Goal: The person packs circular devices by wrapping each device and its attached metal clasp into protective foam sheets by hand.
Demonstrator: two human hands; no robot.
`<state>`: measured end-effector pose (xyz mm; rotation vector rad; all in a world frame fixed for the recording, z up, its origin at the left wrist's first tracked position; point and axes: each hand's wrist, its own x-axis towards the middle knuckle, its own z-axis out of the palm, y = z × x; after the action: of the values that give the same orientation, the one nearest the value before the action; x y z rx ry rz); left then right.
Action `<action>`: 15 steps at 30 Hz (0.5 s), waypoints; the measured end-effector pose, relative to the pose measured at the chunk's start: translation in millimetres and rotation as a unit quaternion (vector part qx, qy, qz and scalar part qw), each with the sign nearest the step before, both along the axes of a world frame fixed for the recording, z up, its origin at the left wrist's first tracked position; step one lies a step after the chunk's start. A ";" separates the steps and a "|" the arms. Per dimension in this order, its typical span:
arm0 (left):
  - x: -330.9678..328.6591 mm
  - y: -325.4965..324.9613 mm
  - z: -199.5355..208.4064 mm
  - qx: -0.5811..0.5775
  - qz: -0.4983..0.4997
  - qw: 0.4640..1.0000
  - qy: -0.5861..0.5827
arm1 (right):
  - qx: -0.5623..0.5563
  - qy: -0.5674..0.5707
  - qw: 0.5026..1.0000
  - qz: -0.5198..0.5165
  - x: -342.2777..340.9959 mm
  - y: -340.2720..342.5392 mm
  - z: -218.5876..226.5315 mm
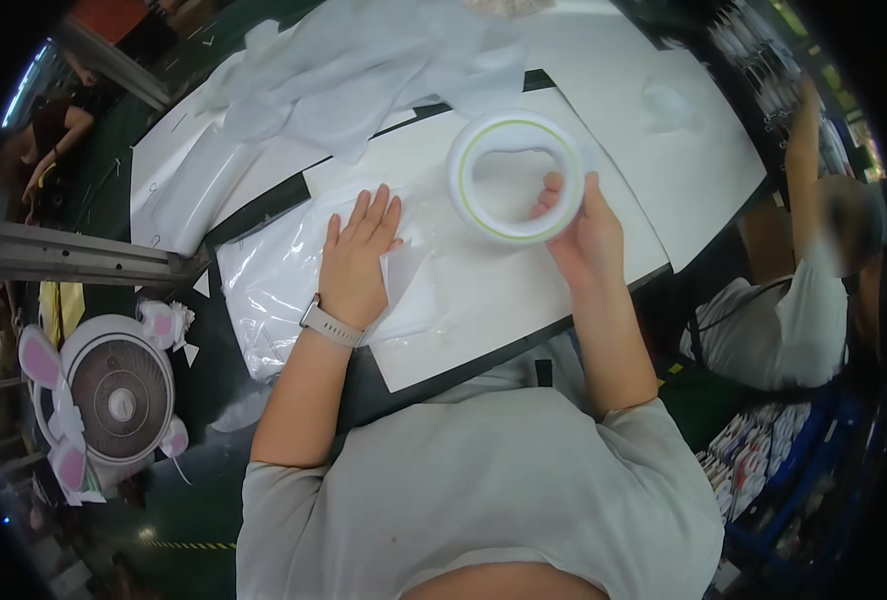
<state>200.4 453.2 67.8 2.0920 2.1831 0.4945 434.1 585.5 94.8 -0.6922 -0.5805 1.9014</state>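
Note:
My left hand (356, 262), with a pale watch on its wrist, lies flat with fingers stretched. Beneath it is a clear, glossy plastic bag (268, 290) with white sheets inside. My right hand (591, 238) grips the lower right side of a white ring (519, 238) with a thin green line around it, which looks like a roll of tape. The thumb is on the outer side and fingertips show through the hole. The ring is above a large white board (483, 310) on the dark table.
Translucent wrapping film (363, 70) is heaped at the far side, beside a rolled clear sheet (203, 185). A metal post (93, 255) juts in from the left. Below it stands a fan (121, 405) with pink-and-white ornaments. Another person (783, 310) works at the right.

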 end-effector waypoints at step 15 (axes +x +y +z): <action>-9.8 -4.0 -1.6 0.055 -0.008 0.984 -0.171 | -0.083 0.006 0.990 0.115 -18.8 -36.0 -15.0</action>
<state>190.6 449.2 66.1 1.9005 1.9805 0.9154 415.3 549.5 79.8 -0.7463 -0.5169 2.1866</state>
